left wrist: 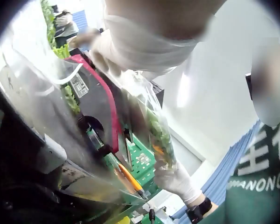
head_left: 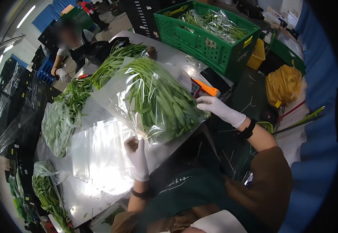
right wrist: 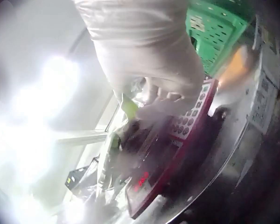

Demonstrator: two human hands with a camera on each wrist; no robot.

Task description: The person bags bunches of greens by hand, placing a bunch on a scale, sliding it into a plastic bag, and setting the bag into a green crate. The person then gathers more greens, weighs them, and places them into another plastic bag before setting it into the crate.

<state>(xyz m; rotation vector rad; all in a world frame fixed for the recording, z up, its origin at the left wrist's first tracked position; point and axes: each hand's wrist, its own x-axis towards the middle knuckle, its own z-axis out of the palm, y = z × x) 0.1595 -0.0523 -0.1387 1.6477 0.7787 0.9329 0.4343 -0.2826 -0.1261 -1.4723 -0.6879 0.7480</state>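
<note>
A clear plastic bag of long leafy greens [head_left: 157,97] is held up over the metal table between two white-gloved hands. My left hand [head_left: 138,159] pinches the bag's near left edge, with fingers curled in. At the bag's right end, my right hand [head_left: 223,110] grips a corner with thumb and fingers. The left wrist view shows the bag edge-on, with the right hand [left wrist: 177,183] at its far end. Close below the right hand in the right wrist view is a red-framed scale [right wrist: 189,123] with keys and a lit red display.
More bagged greens [head_left: 56,126] and loose greens [head_left: 114,64] lie along the table's left and far sides. Empty plastic bags [head_left: 99,151] lie on the metal table [head_left: 74,198]. A green crate [head_left: 200,42] of bagged greens stands at the back. Another person [head_left: 75,48] works across the table.
</note>
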